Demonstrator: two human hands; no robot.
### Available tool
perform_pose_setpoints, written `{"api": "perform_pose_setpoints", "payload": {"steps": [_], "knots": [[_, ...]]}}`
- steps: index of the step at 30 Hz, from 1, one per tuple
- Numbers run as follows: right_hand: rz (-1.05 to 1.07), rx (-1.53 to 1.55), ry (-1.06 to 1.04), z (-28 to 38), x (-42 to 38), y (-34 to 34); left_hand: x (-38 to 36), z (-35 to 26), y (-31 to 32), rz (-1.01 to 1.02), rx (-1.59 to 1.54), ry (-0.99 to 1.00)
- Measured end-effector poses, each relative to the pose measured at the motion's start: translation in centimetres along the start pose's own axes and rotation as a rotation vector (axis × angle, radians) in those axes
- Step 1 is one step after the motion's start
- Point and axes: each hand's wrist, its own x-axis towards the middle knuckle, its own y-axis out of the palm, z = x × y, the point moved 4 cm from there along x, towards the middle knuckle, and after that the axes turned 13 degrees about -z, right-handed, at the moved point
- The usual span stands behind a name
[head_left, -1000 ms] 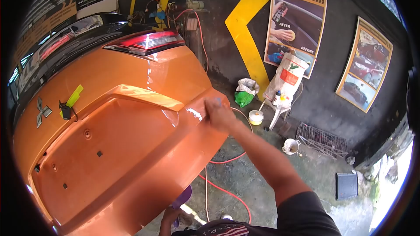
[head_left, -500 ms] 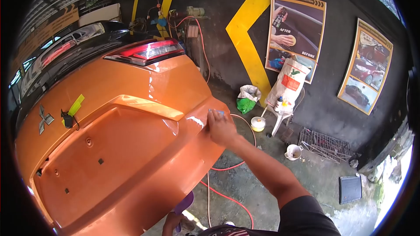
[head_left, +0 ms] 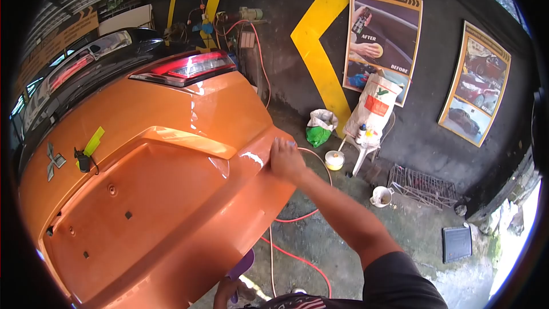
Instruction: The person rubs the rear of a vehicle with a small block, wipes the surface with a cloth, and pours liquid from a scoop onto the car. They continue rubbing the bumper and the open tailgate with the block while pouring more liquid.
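My right hand (head_left: pixel 287 161) presses on the corner of the orange car's rear bumper (head_left: pixel 251 180), below the tail light (head_left: pixel 186 68). Its fingers are closed over a small blue piece, almost all hidden under them. At the bottom edge, under the bumper, my left hand (head_left: pixel 223 293) grips the handle of a purple plastic dipper (head_left: pixel 245 263); the bumper's lower edge hides part of it. A key fob (head_left: pixel 84 161) with a yellow-green tag hangs on the tailgate beside the three-diamond emblem (head_left: pixel 55 162).
Red hose (head_left: pixel 300 257) loops over the wet floor beside the car. A plastic chair (head_left: pixel 360 154) bearing a white sack (head_left: pixel 374 106), a lidded pot (head_left: pixel 334 160), a white pail (head_left: pixel 381 196), a metal rack (head_left: pixel 423 185) and a black tray (head_left: pixel 457 244) stand to the right.
The view has shifted slightly. My right hand has stayed on the bumper corner, with its fingers a little higher and less of the blue piece showing. My left hand still holds the dipper.
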Motion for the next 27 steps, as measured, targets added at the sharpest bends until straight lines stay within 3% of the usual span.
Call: {"api": "perform_pose_setpoints", "payload": {"steps": [3,8,11,12,15,16,19,20,23,25,27], "knots": [[-0.04,0.098,-0.082,0.0,-1.5,-1.3,1.8,3.0,0.7,-0.002,0.0,0.041],[0.076,0.105,0.064,-0.7,0.3,-0.5,0.6,0.2,-0.3,0.009,0.019,0.032],[-0.106,0.048,-0.18,0.9,-2.4,-0.9,0.0,-0.5,-0.6,-0.067,0.064,0.112],[-0.018,0.146,-0.057,-0.4,-1.1,-0.9,-0.3,-0.9,-0.7,-0.018,0.043,0.071],[0.157,0.061,-0.001,0.2,-0.3,0.1,-0.2,-1.6,-0.8,0.014,0.011,0.044],[-0.067,-0.085,-0.081,1.8,-2.2,0.7,0.3,-1.4,-0.6,0.005,-0.003,0.041],[-0.21,-0.047,-0.189,0.8,-3.1,1.6,1.0,0.1,-0.3,-0.025,-0.054,0.088],[-0.017,0.057,-0.037,-0.3,-1.2,-0.2,0.8,0.6,-0.3,-0.019,-0.045,0.079],[0.09,0.08,0.04,-0.4,0.4,-0.1,1.3,-0.7,-0.6,0.02,-0.014,0.071],[0.1,-0.034,-0.012,1.5,-2.9,1.1,0.7,-1.6,-0.4,0.012,-0.021,0.044],[-0.502,0.015,-0.3,3.4,-5.9,0.1,0.3,-3.4,-0.6,0.02,-0.03,0.068]]}}
